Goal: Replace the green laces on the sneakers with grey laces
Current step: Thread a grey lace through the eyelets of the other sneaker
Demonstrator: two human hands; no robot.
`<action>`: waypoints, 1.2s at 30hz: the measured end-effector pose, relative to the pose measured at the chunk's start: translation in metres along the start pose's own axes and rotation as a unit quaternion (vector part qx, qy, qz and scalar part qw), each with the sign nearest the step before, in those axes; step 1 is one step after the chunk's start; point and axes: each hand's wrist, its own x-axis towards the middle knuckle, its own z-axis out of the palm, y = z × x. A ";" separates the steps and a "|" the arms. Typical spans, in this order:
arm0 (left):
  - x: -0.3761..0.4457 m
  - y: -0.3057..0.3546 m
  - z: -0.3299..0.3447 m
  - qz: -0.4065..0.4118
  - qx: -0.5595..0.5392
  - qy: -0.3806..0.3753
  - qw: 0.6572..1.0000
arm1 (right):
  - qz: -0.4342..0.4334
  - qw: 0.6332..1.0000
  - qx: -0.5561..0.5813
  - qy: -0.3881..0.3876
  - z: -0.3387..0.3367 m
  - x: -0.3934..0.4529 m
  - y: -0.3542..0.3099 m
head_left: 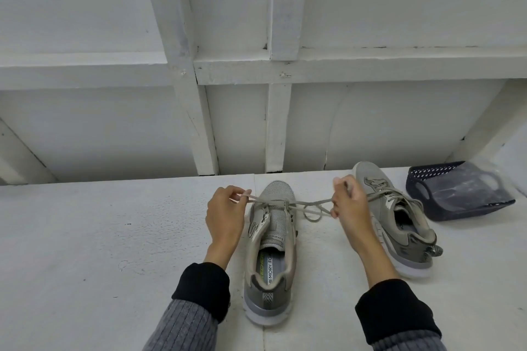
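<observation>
1. A white painted work surface (85, 236) fills the foreground, with white boards and battens (273, 111) rising behind it.
2. Nearest, the sneaker being laced (271, 259) lies heel toward the person, its tongue exposed and most eyelets bare. No green lace shows anywhere.
3. The grey lace (285, 204) runs only through the eyelets nearest the toe, so I judge the lacing of this shoe has just begun.
4. The left hand (225, 214) pinches one lace end between thumb and fingertips, the other fingers curled, and holds it taut out to the left.
5. The right hand (349, 205) grips the other end, fingers closed round it; a slack loop hangs between this hand and the shoe.
6. To do this step well, pull both ends level so they come out equal, take up the loop on the right, and keep the lace flat across the toe eyelets before crossing to the next pair.
7. Just beyond the right hand, the second sneaker (399, 219) lies at an angle, already laced in grey.
8. Farther right, a dark basket (453, 196) lies tipped on the surface, with clear plastic over it.
</observation>
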 end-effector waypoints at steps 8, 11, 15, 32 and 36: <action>0.001 0.004 0.007 -0.029 -0.148 -0.167 0.974 | 0.016 0.962 -0.241 -0.127 0.010 -0.006 0.026; 0.006 0.003 0.003 -0.005 -0.171 -0.219 0.961 | 0.063 0.987 -0.130 -0.077 0.006 -0.004 0.020; 0.008 0.007 0.008 -0.004 -0.123 -0.129 0.984 | -0.002 0.892 -0.430 -0.141 0.002 -0.004 0.020; -0.015 0.005 0.017 -0.036 -0.135 -0.162 0.977 | 0.068 0.992 -0.092 -0.046 0.009 -0.010 0.037; -0.017 -0.002 0.020 -0.045 -0.122 -0.157 0.979 | -0.014 0.966 -0.207 -0.157 0.010 -0.019 0.052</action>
